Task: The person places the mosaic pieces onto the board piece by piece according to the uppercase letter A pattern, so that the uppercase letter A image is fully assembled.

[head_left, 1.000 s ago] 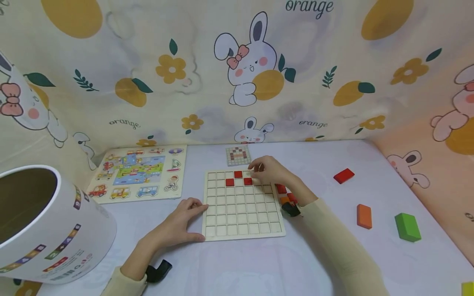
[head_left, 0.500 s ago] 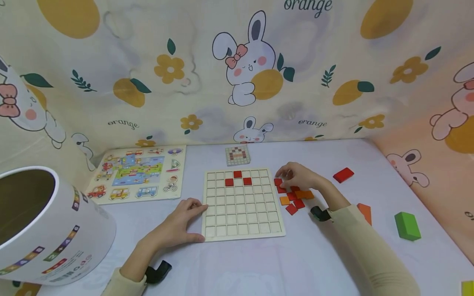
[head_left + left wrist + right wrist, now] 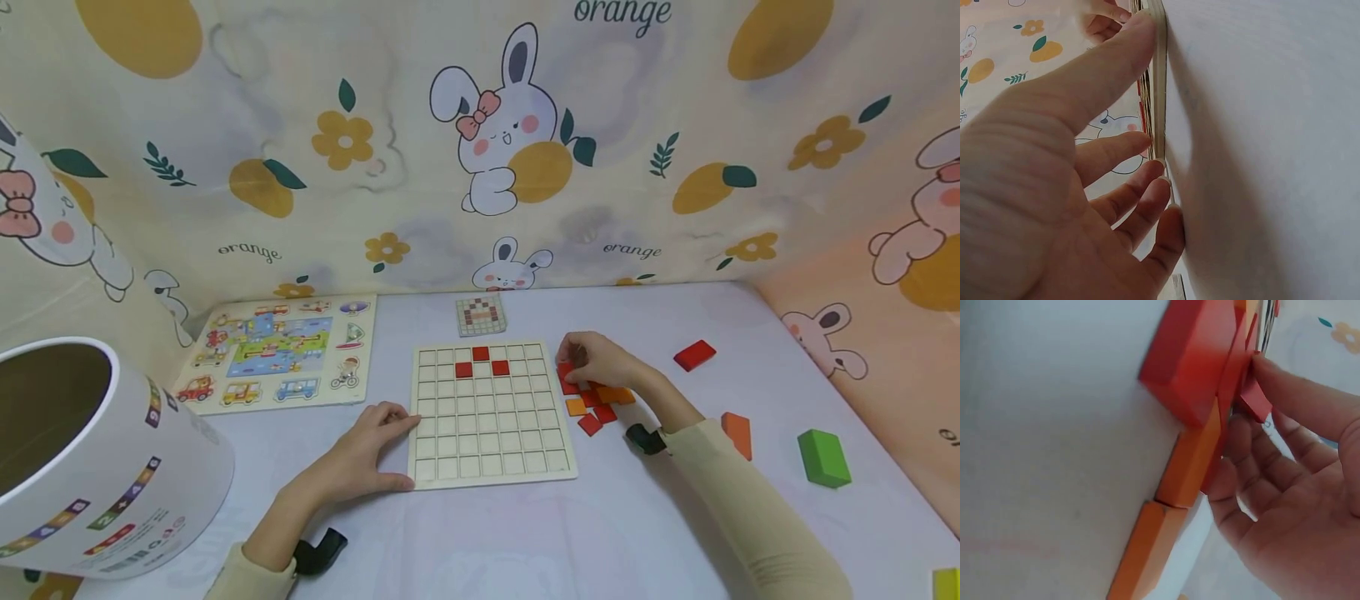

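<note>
Square grid board [image 3: 491, 429], cream-coloured, lies mid-tabletop [image 3: 487, 542]; ridges divide it into cells. Three flat red squares [image 3: 481, 354] sit in it: one in the top row, two in the row below, diagonal to the first. Left hand [image 3: 367, 446] rests at the board's left edge, fingers spread, thumb and forefinger touching the rim. Right hand [image 3: 600, 358], just right of the board, has its grip clamped on a red tile [image 3: 1256, 403], smooth and thin, tilted beside loose red and orange pieces [image 3: 606, 412]. Small patterned card [image 3: 481, 315] lies behind the board.
</note>
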A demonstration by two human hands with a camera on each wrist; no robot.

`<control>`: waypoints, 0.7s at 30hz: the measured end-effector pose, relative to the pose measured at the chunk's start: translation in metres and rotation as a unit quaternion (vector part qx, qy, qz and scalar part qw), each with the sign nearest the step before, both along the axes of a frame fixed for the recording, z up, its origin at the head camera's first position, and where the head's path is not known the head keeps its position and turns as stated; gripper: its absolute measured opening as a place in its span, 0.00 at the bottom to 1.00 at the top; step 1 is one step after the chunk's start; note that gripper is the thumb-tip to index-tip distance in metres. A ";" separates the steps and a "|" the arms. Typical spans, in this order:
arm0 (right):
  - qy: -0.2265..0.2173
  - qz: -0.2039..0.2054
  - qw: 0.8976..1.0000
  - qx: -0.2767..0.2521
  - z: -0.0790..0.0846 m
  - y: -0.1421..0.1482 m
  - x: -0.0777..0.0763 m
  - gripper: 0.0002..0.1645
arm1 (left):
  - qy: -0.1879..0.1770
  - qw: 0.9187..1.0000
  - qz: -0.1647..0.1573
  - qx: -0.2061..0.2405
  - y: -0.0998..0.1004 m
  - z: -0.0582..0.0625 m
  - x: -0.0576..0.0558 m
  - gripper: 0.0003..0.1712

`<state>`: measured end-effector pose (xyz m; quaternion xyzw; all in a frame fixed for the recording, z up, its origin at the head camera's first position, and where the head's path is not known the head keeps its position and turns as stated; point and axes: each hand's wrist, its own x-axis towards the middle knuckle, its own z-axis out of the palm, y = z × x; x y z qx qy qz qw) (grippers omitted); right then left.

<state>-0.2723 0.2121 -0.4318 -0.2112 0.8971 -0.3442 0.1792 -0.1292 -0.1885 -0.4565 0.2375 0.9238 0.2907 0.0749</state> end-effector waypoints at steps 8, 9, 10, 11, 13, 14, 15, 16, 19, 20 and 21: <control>0.035 0.036 0.998 -0.026 0.015 -0.017 -0.006 0.11 | 0.005 1.000 -0.003 -0.003 0.000 0.000 0.000 0.51; 0.038 0.045 0.998 -0.035 0.017 -0.022 -0.007 0.10 | 0.004 1.000 -0.003 -0.003 0.000 0.000 0.000 0.51; 0.037 0.055 0.997 -0.047 0.019 -0.030 -0.008 0.10 | 0.004 1.000 -0.003 -0.002 0.000 0.000 0.000 0.51; 0.034 0.066 0.996 -0.058 0.019 -0.038 -0.009 0.09 | 0.003 1.000 -0.003 -0.001 0.000 0.000 0.000 0.51; 0.021 0.089 0.993 -0.079 0.020 -0.057 -0.008 0.09 | 0.004 1.000 -0.005 0.000 0.000 0.000 0.000 0.52; 0.016 0.103 0.991 -0.084 0.020 -0.067 -0.008 0.09 | 0.004 1.000 -0.006 0.000 0.000 0.000 0.000 0.52; 0.014 0.118 0.989 -0.089 0.020 -0.078 -0.008 0.08 | 0.004 1.000 -0.007 0.001 0.001 0.000 0.000 0.52; 0.012 0.131 0.987 -0.090 0.019 -0.088 -0.007 0.08 | 0.004 1.000 -0.008 0.001 0.000 0.000 0.000 0.52; 0.015 0.167 0.982 -0.085 0.018 -0.118 -0.006 0.08 | 0.000 1.000 -0.006 0.001 0.000 0.000 0.000 0.51; 0.019 0.175 0.981 -0.080 0.016 -0.127 -0.006 0.08 | 0.000 1.000 -0.006 0.000 -0.001 0.000 -0.001 0.51; 0.019 0.183 0.980 -0.078 0.016 -0.134 -0.006 0.08 | -0.001 1.000 -0.005 -0.001 -0.001 0.000 -0.001 0.51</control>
